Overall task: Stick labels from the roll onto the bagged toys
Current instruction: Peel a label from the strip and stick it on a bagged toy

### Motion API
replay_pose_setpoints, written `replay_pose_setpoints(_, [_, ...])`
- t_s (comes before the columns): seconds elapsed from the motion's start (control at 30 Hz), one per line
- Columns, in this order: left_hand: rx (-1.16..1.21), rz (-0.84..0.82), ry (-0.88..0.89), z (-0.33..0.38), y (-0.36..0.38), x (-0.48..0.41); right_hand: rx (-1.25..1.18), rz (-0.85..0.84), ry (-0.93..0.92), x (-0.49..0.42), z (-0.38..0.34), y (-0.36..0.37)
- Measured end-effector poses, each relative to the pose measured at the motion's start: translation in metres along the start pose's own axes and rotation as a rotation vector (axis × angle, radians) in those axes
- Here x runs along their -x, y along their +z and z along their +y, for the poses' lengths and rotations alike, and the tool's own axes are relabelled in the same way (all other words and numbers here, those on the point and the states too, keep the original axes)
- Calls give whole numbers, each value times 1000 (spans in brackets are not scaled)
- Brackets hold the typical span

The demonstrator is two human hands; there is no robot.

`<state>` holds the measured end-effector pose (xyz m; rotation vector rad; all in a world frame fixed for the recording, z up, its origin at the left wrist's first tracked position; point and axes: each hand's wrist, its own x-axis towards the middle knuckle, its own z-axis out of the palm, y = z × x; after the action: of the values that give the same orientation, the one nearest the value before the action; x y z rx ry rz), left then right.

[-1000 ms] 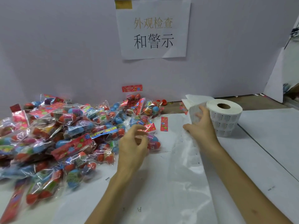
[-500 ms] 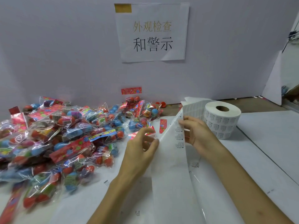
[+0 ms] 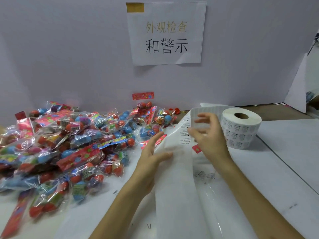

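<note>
While the left hand pinches the edge of the label strip, thumb on top, the right hand sits over the printed labels with fingers curled. It's too blurry to tell if it's got one. The strip runs back to the label roll, standing just right of the hands. The bagged toys are heaped on the left of the table.

Your table was covered in white paper sheets. A heap of bagged toys sprawled over its left half. The label roll stood on end at centre right, and its liner strip trailed down to the bottom centre.
</note>
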<state>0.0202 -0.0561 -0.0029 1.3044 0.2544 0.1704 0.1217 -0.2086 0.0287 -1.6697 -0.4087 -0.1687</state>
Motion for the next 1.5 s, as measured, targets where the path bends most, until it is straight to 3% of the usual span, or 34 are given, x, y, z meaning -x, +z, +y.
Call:
replay_pose_setpoints(0.1, [19,11,-17,0,0,0,233,106,-407,4,0,1])
replay_pose_setpoints(0.23, [60,2,-10,0,0,1,330,-89,-615,4,0,-1])
replay_pose_setpoints(0.47, [111,-3,20,2,1,2,500,-210,-547,5,8,1])
replay_pose_setpoints(1.0, [70,-19,50,1,3,3,386,-238,-498,7,7,3])
replay_pose_setpoints(1.5, [5,-24,73,2,5,3,429,-100,-429,-3,14,-3])
